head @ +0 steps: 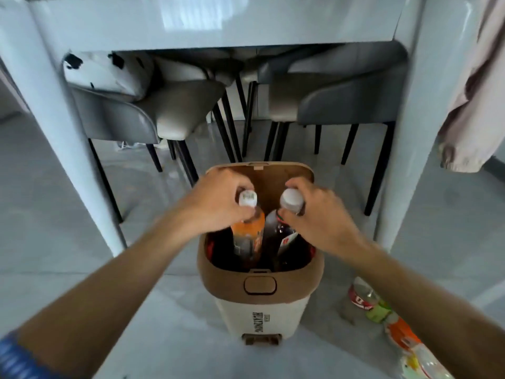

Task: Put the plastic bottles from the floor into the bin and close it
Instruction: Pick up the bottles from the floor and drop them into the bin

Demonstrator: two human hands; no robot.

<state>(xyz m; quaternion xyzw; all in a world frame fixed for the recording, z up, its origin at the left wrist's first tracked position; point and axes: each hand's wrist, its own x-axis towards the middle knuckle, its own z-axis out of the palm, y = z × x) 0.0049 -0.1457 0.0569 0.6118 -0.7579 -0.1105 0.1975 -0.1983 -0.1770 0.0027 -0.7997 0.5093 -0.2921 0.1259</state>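
- Left hand (216, 203): fingers pinching neck of orange-label bottle (247, 236), upright inside open bin (259, 285).
- Right hand (317, 217): fingers clasped round neck of dark bottle (284, 236), beside the first.
- Remaining bottles (382, 315): lying on floor (54, 214), right of bin.

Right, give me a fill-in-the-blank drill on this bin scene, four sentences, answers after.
1. The left hand grips the bottle with the ____ label.
2. The bin's lid stands ____.
3. The right hand holds the dark bottle by its ____.
4. More bottles lie on the floor to the bin's ____.

Answers: orange; open; neck; right
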